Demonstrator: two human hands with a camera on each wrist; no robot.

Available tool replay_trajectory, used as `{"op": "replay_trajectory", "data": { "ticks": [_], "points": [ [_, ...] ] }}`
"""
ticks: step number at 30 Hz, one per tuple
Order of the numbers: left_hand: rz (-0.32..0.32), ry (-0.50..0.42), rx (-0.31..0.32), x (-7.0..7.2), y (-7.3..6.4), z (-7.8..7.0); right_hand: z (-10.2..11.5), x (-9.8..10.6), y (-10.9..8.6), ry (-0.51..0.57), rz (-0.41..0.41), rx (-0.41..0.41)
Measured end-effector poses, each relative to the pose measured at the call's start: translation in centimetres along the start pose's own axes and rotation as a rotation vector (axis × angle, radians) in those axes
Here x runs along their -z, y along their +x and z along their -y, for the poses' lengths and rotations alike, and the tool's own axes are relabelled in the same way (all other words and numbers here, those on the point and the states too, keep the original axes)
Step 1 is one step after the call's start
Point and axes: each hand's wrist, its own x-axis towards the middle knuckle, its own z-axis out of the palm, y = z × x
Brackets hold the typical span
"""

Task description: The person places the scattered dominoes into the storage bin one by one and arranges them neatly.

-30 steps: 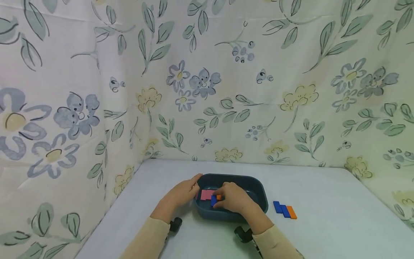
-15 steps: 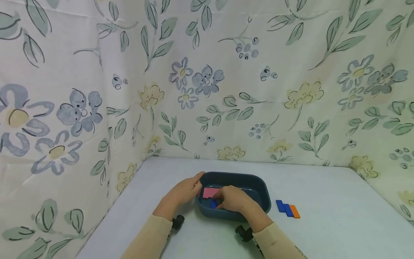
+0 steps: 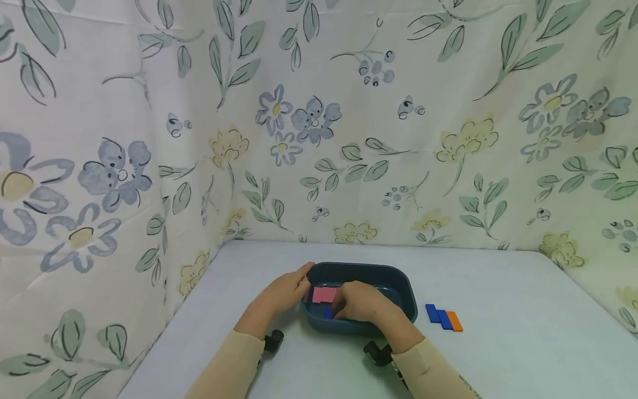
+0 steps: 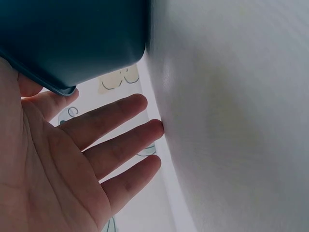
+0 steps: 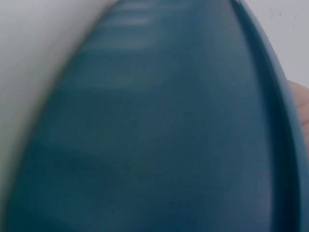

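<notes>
A dark blue-green plastic tub (image 3: 359, 328) stands on the table with pink flat pieces (image 3: 324, 295) inside at its left end. My left hand (image 3: 283, 291) rests at the tub's left rim. In the left wrist view its fingers (image 4: 113, 150) are straight and spread outside the tub, with thumb and index finger at the lip. My right hand (image 3: 363, 302) reaches into the tub, fingers bent downward. Beside its fingertips, a blue flat piece (image 3: 327, 312) partly shows. I cannot tell whether the right fingers pinch a piece. The tub's outer wall (image 5: 159, 125) fills the right wrist view.
On the white table (image 3: 503, 332), right of the tub, lie two blue tiles (image 3: 432, 313) and an orange tile (image 3: 454, 321), side by side in a staggered row. A floral cloth (image 3: 349, 138) hangs behind the table and along its left side.
An orange piece that showed at my right fingertips is now hidden, and less of the blue piece shows. The left hand stays at the rim. The head view has shifted slightly.
</notes>
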Motion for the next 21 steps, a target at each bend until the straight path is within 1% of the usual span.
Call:
{"op": "replay_trajectory", "data": {
  "ticks": [5, 9, 14, 21],
  "points": [
    [-0.004, 0.002, -0.011, -0.1, 0.0, 0.2, 0.6, 0.0, -0.4, 0.033, 0.045, 0.02],
    [-0.002, -0.002, -0.016, -0.1, 0.0, 0.2, 0.4, -0.1, -0.3, 0.051, 0.062, 0.033],
    [0.002, -0.009, -0.026, 0.0, 0.1, 0.2, 0.0, 0.0, -0.2, 0.064, 0.071, 0.02],
    [0.0, -0.005, -0.022, 0.0, 0.0, 0.3, -0.6, -0.4, 0.2, 0.142, 0.11, 0.058]
  ]
}}
